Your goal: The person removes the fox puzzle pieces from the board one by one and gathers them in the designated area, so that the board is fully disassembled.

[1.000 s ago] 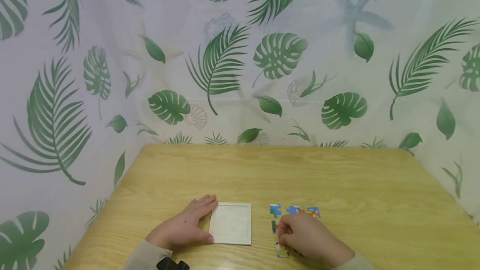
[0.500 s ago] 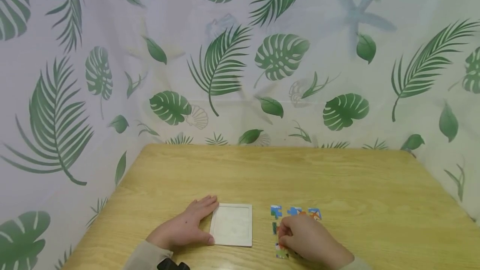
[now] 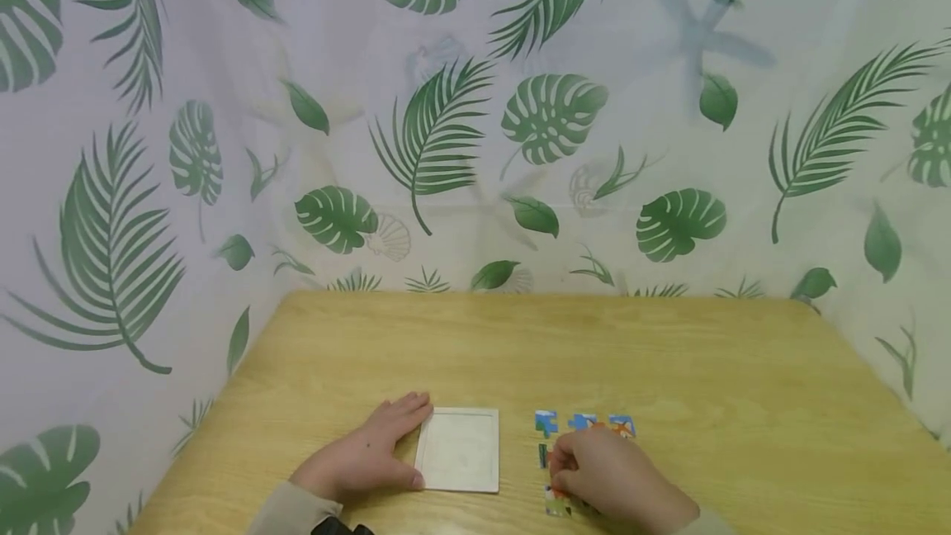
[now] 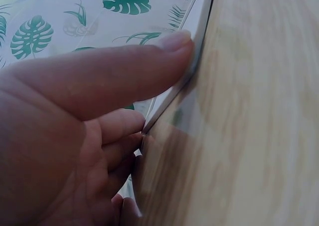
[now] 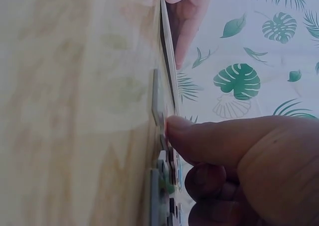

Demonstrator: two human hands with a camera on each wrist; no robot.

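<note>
A square pale puzzle tray (image 3: 459, 451) with a raised rim lies flat on the table. My left hand (image 3: 367, 451) is at its left side, fingers and thumb extended and spread, the thumb touching the tray's edge in the left wrist view. To the right of the tray several colourful jigsaw pieces (image 3: 546, 422) lie spread out, showing blue, green and orange. My right hand (image 3: 612, 469) is lowered over them with fingers curled. Its thumb (image 5: 182, 131) and index finger meet at a puzzle piece (image 5: 163, 136), seen edge-on in the right wrist view; the hand hides part of it and other pieces.
The light wooden table (image 3: 475, 345) reaches back to a white curtain (image 3: 461, 147) printed with green leaves. More jigsaw pieces (image 3: 583, 422) lie behind the right hand, and another piece (image 3: 553, 502) lies near its thumb. A black object (image 3: 338, 527) shows by the left sleeve.
The whole head view shifts slightly. Both hands stay in place relative to the tray and the jigsaw pieces.
</note>
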